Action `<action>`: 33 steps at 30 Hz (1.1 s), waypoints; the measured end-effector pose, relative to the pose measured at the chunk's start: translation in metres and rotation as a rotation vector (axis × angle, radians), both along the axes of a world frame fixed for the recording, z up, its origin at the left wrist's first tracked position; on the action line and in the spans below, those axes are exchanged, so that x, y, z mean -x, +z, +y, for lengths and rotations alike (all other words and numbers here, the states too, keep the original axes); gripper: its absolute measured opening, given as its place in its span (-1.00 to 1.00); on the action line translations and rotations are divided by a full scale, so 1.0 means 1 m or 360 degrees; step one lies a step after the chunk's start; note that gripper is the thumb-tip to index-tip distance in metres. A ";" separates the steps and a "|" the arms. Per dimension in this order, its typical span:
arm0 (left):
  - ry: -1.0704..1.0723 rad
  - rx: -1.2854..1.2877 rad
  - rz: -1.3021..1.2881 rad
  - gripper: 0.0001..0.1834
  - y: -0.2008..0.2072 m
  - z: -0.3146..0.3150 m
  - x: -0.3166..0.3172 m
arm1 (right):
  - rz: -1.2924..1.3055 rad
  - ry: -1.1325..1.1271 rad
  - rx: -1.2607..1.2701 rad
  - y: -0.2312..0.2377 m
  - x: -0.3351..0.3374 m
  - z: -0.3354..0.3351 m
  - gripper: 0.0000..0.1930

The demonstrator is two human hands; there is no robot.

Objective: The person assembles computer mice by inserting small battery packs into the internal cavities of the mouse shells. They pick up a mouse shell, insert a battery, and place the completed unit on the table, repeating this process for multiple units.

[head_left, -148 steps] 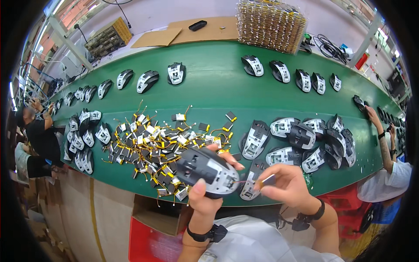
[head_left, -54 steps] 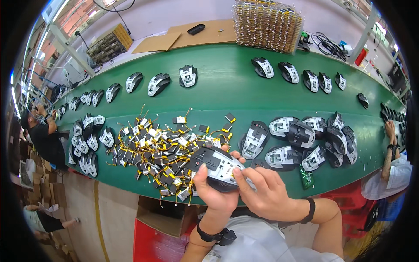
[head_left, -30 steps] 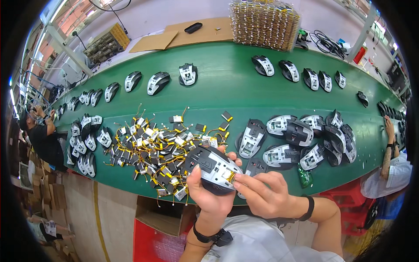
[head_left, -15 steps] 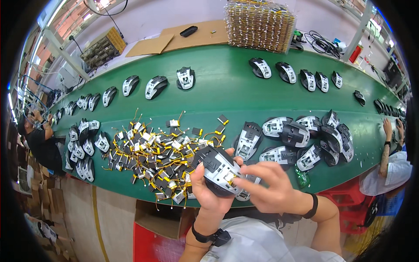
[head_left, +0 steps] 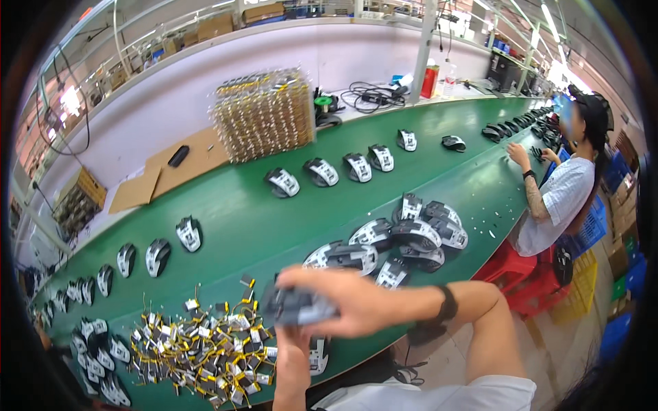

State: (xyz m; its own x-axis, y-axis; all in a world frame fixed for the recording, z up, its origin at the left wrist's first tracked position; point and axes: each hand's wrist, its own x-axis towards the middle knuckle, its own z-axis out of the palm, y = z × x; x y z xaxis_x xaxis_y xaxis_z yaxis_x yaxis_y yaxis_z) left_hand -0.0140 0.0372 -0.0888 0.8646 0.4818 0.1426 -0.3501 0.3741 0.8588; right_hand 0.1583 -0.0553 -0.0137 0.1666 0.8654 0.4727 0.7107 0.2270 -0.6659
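Note:
A black-and-grey computer mouse [head_left: 299, 305], smeared by motion, is held up near the bench's front edge. My right hand [head_left: 356, 301] reaches across from the right and closes over its top and near side. Under the mouse is my left hand [head_left: 292, 348], gripping it from below; most of its fingers are hidden. Beside it lies a heap of small battery packs [head_left: 205, 346] with yellow tape and wires. Beyond my right hand is a pile of partly assembled mice [head_left: 415, 235] with white inner frames showing.
More mice [head_left: 356, 166] stand in a spaced row along the green bench [head_left: 240, 205]. Another cluster [head_left: 99, 356] lies at the left. At the back are a block of stacked battery packs [head_left: 264, 113] and cardboard [head_left: 178, 168]. A co-worker [head_left: 558, 185] sits at the right beside red stools [head_left: 510, 270].
The view has swung to the right, bringing the co-worker into fuller sight. My right hand has gone from fingering the mouse's white frame to covering the mouse, which is now turned.

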 end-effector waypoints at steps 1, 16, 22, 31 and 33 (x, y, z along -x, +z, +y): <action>0.0121 -0.0176 0.0224 0.12 0.019 0.000 0.001 | -0.0108 -0.0089 -0.0060 0.005 -0.031 0.000 -0.29; 0.0503 -0.0132 0.0285 -0.60 -0.006 0.062 0.048 | -0.0149 -0.2505 0.1195 -0.096 -0.501 -0.085 -0.38; 0.0808 -0.0135 0.0348 -0.51 0.009 0.052 0.047 | -0.0248 -0.2309 0.1125 -0.128 -0.523 -0.009 -0.52; 0.0727 -0.0128 0.0365 -0.20 0.043 0.041 0.026 | 0.0095 -0.0040 0.0196 0.039 -0.173 0.071 -0.38; 0.0408 0.0102 -0.0015 -0.07 0.029 0.036 0.030 | -0.0164 0.0466 0.0231 0.049 -0.056 0.079 -0.33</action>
